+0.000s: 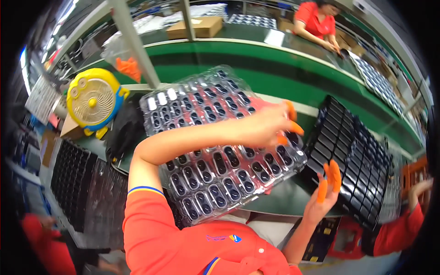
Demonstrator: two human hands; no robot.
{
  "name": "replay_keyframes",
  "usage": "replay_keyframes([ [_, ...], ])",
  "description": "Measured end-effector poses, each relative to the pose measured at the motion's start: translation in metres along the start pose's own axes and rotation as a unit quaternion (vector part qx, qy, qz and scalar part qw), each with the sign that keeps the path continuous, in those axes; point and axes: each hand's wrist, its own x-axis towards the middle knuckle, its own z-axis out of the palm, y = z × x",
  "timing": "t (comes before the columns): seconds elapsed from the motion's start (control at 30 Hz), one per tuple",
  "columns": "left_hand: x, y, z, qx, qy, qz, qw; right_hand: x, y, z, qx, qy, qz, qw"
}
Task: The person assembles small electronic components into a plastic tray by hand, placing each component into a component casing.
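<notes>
A clear plastic blister tray [208, 183] lies slantwise in front of me, its pockets holding many small black oval pieces [220, 162] with paired round marks. Three pockets at its far left show white pieces [162, 98]. My left arm crosses over the tray. My left hand [268, 123], with orange finger covers, is over the tray's right side, fingers bent and apart near a black piece; I see nothing gripped. My right hand [319, 201], also in orange finger covers, is raised beside a black compartmented tray [353, 160], its fingers stretched up and holding nothing visible.
A yellow and blue fan [92, 101] stands at the left beside a black bag [126, 128]. Further left lies a stack of black trays [73, 183]. A green barrier [256, 68] runs behind; beyond it a co-worker [316, 23] handles parts. Another person's red sleeve [401, 231] shows at right.
</notes>
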Motion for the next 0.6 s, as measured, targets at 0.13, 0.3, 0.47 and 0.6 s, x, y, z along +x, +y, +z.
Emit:
replay_keyframes([
  [0.13,-0.061,-0.076,-0.069,0.178,0.055,-0.140,0.972,0.002,-0.003,-0.010,-0.023,0.008,0.026,0.999],
  [0.3,-0.104,-0.167,-0.111,0.282,0.061,-0.308,0.907,0.009,-0.002,0.001,-0.033,-0.022,0.038,0.998],
  [0.47,-0.087,-0.214,-0.098,0.301,-0.014,-0.244,0.922,0.008,-0.007,-0.004,-0.050,0.000,0.035,0.998],
  [0.6,-0.102,-0.208,-0.096,0.271,-0.011,-0.282,0.920,0.010,-0.010,-0.023,-0.079,0.034,0.039,0.996],
])
